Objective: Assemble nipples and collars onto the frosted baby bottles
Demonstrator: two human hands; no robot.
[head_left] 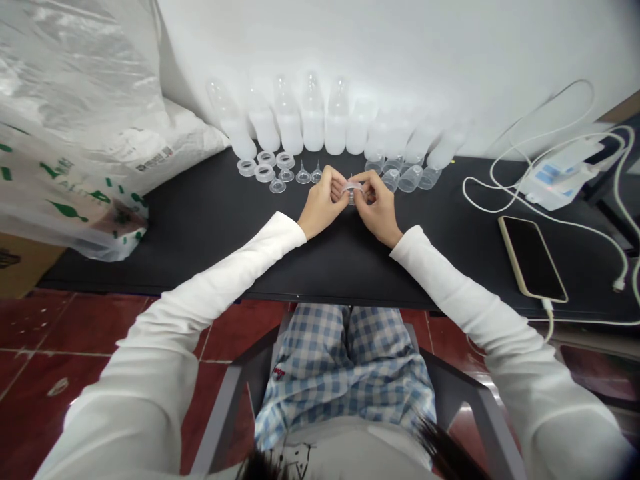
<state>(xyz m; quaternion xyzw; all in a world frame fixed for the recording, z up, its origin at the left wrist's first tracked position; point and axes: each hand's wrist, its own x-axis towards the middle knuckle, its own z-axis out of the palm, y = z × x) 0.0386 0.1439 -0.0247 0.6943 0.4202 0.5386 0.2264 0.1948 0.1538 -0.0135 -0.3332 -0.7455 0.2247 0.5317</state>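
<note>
Above the black table, my left hand (329, 200) and my right hand (376, 205) meet, fingers closed on a translucent white screw ring (353, 187) between them. A clear piece, similar to the nearby funnel-shaped teats, shows partly at the ring; the fingers hide how the two fit. Just left of my left hand stand clear teats (303, 175) with thin upright tips. Several more screw rings (265, 173) lie beyond them. To the right of my right hand, clear cup-shaped caps (411, 179) rest on their sides or rims. A row of frosted bottles (313, 120) lines the wall behind.
A black table (210, 227) runs across the view. Plastic bags (75, 193) crowd its left end. On the right lie a phone (533, 259) on its cable, looped white cables (480, 200) and a white box (555, 177). A grey chair (225, 400) surrounds my lap.
</note>
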